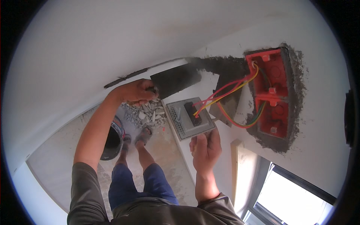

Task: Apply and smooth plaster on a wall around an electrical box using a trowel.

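My right hand (207,150) grips the lower edge of a grey wall socket or switch plate (178,120), its back turned up. Red and yellow wires (225,93) run from the black terminal block (193,113) on the plate to a red double wall box (267,71) at the right. My left hand (138,93) is closed, fingertips pinched together beside a dark flat rectangle (176,80). A small dark thing seems to be between those fingers, too small to name. Whether the hand touches the rectangle, I cannot tell.
Dark grey mortar (296,86) rings the wall box. Below lies a heap of broken rubble (144,112) on the floor, with a black bucket (112,144) beside my feet. A white ledge (221,150) runs under the plate. A window (288,191) is at the lower right.
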{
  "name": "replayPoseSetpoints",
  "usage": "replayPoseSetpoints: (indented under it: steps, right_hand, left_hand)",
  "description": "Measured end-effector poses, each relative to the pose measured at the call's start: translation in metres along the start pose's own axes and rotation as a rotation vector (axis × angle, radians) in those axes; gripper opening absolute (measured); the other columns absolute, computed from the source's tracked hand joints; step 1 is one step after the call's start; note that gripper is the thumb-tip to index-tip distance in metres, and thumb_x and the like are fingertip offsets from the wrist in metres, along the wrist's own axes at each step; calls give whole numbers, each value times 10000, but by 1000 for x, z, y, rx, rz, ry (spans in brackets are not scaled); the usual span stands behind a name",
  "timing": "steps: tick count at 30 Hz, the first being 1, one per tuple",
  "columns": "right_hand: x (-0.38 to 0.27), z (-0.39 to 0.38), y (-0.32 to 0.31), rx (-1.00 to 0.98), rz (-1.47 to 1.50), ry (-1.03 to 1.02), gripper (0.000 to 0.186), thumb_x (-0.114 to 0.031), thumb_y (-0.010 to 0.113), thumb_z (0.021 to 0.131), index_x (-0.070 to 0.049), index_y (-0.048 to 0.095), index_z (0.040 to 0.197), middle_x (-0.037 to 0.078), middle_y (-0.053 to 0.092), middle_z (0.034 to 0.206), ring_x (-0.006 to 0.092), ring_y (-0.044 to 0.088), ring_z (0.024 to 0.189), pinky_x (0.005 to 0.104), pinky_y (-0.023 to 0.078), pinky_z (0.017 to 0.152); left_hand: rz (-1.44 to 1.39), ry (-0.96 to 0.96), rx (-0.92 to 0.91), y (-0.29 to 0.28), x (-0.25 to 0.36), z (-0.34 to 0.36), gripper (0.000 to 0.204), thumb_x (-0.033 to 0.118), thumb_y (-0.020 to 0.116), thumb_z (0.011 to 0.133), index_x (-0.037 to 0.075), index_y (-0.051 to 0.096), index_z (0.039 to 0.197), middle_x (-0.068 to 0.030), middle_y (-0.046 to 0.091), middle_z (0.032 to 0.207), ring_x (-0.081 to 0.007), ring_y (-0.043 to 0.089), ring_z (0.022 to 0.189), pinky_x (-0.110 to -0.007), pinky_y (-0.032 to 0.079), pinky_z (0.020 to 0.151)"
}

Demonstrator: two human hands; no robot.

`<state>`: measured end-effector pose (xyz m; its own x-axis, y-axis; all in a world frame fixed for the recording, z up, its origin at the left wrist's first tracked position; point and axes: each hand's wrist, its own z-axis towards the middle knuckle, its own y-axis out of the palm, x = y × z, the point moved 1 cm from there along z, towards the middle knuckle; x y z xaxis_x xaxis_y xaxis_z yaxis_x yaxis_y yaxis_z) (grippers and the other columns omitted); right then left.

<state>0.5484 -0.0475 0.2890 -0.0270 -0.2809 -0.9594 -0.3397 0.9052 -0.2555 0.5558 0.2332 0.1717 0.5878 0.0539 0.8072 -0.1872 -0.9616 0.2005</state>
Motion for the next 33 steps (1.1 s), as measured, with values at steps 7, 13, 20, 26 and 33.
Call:
replayPoseSetpoints:
  steps: [7, 13, 20, 26, 33]
  right_hand:
    - [9, -1, -14, 10, -172, -101, 344, -33, 461, 963, 71, 476, 1290, 30, 562, 775, 54, 488, 579, 208, 422, 483]
    - [-3, 19, -17, -40, -344, -204, 410, -140, 556, 969, 80, 483, 1307, 27, 601, 760, 82, 539, 611, 217, 436, 560]
    - [-5, 15, -18, -6, -140, -96, 432, -120, 538, 975, 96, 462, 1341, 14, 569, 741, 58, 496, 593, 202, 414, 536]
    - [-6, 9, -19, -6, -48, -81, 424, -118, 516, 986, 108, 451, 1339, 27, 578, 770, 57, 494, 587, 203, 413, 526]
    - [-3, 3, -27, -38, -122, -129, 432, -135, 514, 989, 111, 449, 1338, 30, 593, 782, 66, 511, 597, 201, 419, 538]
  left_hand:
    - [32, 18, -12, -2, -1, 1, 233, 275, 613, 879, 83, 607, 1012, 11, 506, 627, -73, 492, 547, -248, 419, 481]
    - [51, 8, -50, -2, 0, 1, 246, 292, 621, 890, 78, 601, 1010, 16, 504, 627, -67, 488, 545, -245, 425, 486]
    - [36, 20, 11, 0, 4, -1, 214, 262, 645, 873, 59, 582, 844, -7, 524, 589, -93, 500, 472, -257, 397, 420]
    - [-25, 39, -24, -3, -10, 7, 197, 240, 656, 876, 60, 577, 859, -7, 523, 598, -86, 503, 486, -256, 400, 426]
    - [-34, 49, -60, 0, -1, 4, 193, 230, 662, 878, 61, 572, 901, 4, 516, 620, -84, 486, 508, -256, 382, 442]
